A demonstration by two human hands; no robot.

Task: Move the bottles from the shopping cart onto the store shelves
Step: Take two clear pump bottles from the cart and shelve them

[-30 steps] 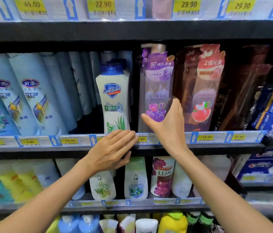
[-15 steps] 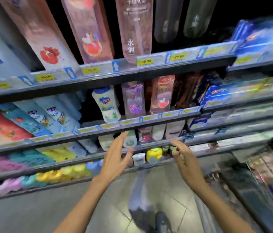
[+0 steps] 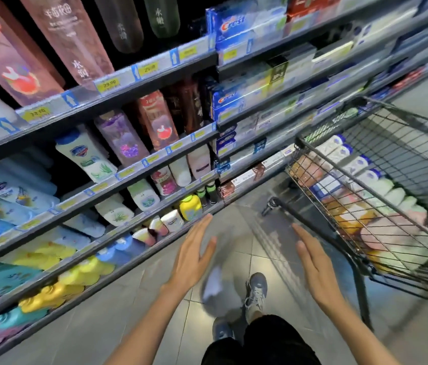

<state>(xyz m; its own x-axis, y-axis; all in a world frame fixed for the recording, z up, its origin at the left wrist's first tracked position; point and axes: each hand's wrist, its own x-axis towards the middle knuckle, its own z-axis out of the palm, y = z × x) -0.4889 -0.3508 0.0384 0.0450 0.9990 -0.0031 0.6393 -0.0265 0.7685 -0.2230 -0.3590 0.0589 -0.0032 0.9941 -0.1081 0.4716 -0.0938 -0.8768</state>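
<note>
Nearest: dark shorts and one grey sneaker (image 3: pixel 256 291) on the tiled floor (image 3: pixel 139 306); the other foot is motion-blurred.

Both hands empty. Left hand (image 3: pixel 194 255) flat, fingers straight and together, palm facing inward. Right hand (image 3: pixel 313 262) the same, fingers extended, just short of the cart's near rim. Neither grip has hold of anything.

Shopping cart (image 3: pixel 344 248) to the right, wire basket. Bottles in the cart (image 3: pixel 381 191) lie on their sides in a packed heap: white ones with blue caps on top, orange and pink ones lower down. Exact count unclear through the mesh and blur.

Handling judgement: full plastic bottles, probably moderately heavy, stiff-walled, smooth and likely a bit slippery. Best taken round the body mid-length, thumb opposing fingers; a cap hold risks a popped lid.

In the way: the cart's high wire wall means reaching over the rim and down. Neighbours in the heap may shift when one is lifted.

Further off, left: store shelves (image 3: pixel 155 164), densely stocked. A Safeguard bottle (image 3: pixel 86 156) stands with a dark gap to its left, a possible slot. Toothpaste boxes (image 3: pixel 244 25) fill the far upper right.
</note>
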